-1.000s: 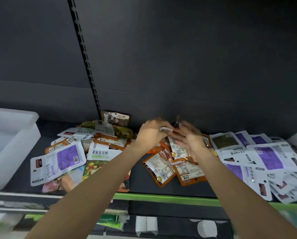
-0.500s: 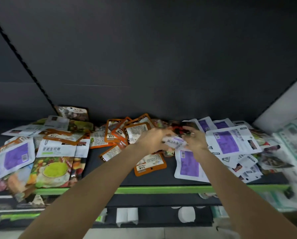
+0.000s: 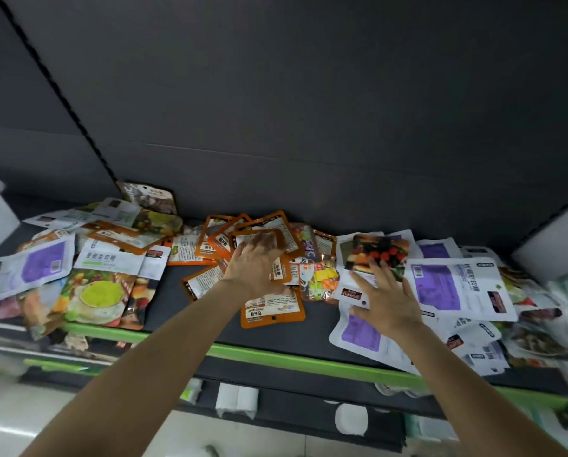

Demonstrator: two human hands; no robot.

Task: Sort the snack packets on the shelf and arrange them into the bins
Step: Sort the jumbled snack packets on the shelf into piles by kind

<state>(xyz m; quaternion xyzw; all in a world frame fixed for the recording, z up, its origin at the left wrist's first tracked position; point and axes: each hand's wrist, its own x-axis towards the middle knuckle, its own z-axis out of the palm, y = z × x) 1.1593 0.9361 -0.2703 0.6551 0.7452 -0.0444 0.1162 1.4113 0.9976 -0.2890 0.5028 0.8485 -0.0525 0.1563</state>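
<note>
Left hand (image 3: 254,265) grasping an orange packet (image 3: 265,243) off the fan, right hand (image 3: 386,296) flat, released, on a white packet (image 3: 371,258). Prob best: peel one type at a time, w/ pile pinned beside the grip.

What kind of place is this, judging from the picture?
Probably a shop aisle or stockroom. A dark metal shelf with a green front edge strip carries many loose snack packets, among them orange-bordered foil pouches and white pouches with purple panels. A slotted upright rail runs up the dark back panel.
</note>
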